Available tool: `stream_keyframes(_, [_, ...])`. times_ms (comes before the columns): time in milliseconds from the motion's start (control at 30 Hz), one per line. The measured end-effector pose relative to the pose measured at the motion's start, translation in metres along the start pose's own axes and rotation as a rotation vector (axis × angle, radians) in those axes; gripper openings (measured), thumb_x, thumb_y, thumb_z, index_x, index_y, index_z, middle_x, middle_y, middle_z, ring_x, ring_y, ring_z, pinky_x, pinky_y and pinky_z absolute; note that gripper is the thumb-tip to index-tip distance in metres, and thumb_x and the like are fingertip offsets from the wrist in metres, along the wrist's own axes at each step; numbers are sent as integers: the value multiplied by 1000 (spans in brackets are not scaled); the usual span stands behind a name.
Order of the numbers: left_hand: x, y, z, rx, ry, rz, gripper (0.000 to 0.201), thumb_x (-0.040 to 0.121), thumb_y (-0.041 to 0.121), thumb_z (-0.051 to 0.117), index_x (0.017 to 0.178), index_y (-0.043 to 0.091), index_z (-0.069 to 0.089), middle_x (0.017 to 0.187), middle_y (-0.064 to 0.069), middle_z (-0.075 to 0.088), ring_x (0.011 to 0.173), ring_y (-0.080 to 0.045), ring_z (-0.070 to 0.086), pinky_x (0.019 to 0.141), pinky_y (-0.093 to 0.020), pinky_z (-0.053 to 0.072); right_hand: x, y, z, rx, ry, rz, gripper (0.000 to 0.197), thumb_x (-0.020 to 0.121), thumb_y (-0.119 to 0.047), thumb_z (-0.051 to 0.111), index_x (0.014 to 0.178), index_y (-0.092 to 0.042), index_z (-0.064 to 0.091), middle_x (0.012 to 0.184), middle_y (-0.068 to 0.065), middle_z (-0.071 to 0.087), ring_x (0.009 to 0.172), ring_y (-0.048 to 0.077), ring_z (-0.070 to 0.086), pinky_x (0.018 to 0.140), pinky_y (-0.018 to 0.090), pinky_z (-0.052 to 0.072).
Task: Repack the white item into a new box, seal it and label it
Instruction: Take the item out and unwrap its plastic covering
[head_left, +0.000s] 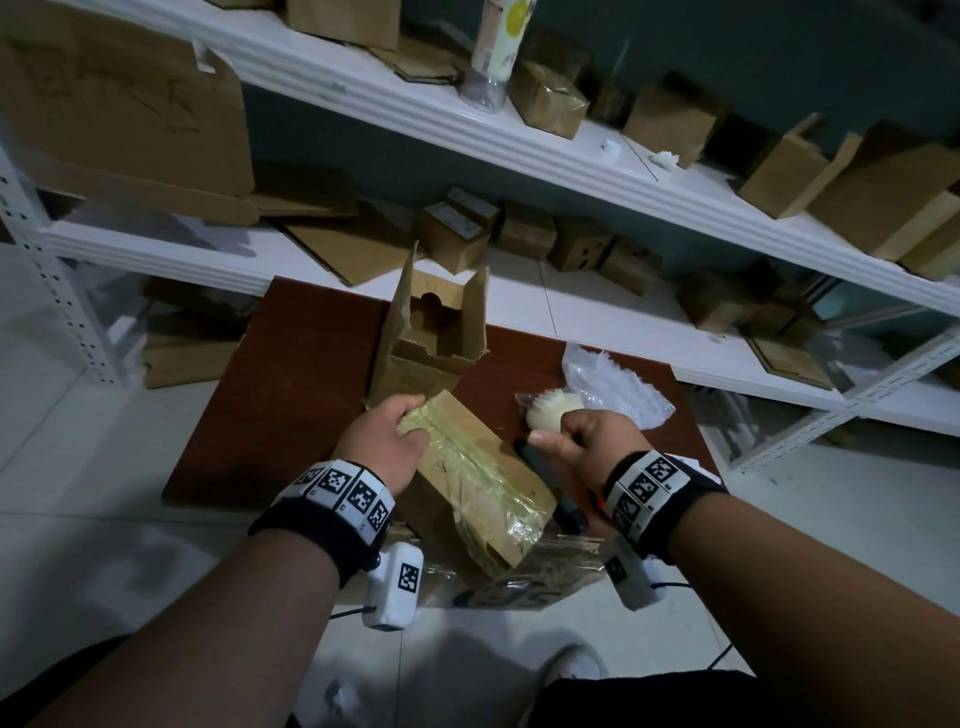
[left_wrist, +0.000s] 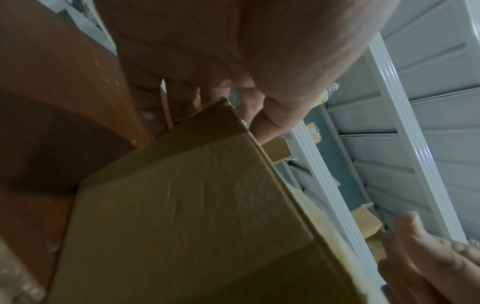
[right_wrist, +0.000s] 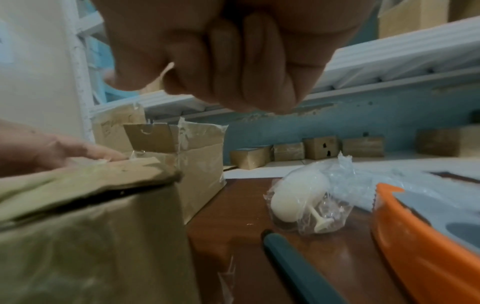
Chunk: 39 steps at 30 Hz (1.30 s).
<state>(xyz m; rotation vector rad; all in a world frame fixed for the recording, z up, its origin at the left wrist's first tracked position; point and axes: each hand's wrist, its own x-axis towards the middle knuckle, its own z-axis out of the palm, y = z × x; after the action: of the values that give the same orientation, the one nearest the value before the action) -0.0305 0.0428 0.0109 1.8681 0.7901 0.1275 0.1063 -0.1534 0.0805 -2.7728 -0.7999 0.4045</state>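
A cardboard box (head_left: 478, 483) (left_wrist: 194, 216) (right_wrist: 91, 236) with yellowish tape along its top seam lies on the brown table (head_left: 291, 415). My left hand (head_left: 395, 431) (left_wrist: 182, 61) grips its far end, fingers over the far corner and thumb on top. My right hand (head_left: 582, 431) (right_wrist: 233, 61) hovers to the right of the box as a curled fist, and I see nothing in it. The white item (head_left: 553, 410) (right_wrist: 296, 197), in a clear bag, lies on the table just beyond that fist. A torn, open cardboard box (head_left: 436, 332) (right_wrist: 197, 156) stands behind.
A dark pen (head_left: 569, 514) (right_wrist: 293, 263) lies under my right hand, beside an orange tape dispenser (right_wrist: 420, 246). Crumpled clear plastic wrap (head_left: 613, 384) sits at the table's far right. White shelves (head_left: 519, 156) with several small cartons stand behind. Flattened taped cardboard (head_left: 545, 566) overhangs the near edge.
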Motion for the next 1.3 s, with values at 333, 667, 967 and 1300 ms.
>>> stream_keyframes(333, [-4,3,-4,4,6,-9,46,94,19,56,136,37,53,92,19,59,85,-23,70,72,-41,59,3,0,9,-80,46,-6,39,99,-48,49,94,-16,71,102,9,61,94,27,62,87,36,51])
stream_keyframes(667, [-4,1,-6,-54,28,1,46,95,16,57,138,30,52,134,2,59,72,2,52,56,-19,39,-20,-15,26,-111,-413,-89,138,54,-71,80,157,-30,-2,162,2,21,146,22,27,118,40,28])
stream_keyframes(967, [-15,-3,-36,-366,75,-61,50,80,30,73,129,26,62,122,5,65,112,-18,61,94,-38,48,-26,-32,17,-149,-256,-294,127,62,-47,86,158,-26,5,148,0,37,135,17,39,113,26,28])
stream_keyframes(1300, [-18,-30,-86,-828,-41,-130,59,84,23,69,140,14,51,137,-13,57,113,-29,61,98,-47,48,-11,-77,13,-149,-142,-611,113,62,-51,80,155,-28,21,151,-7,33,137,12,33,117,28,28])
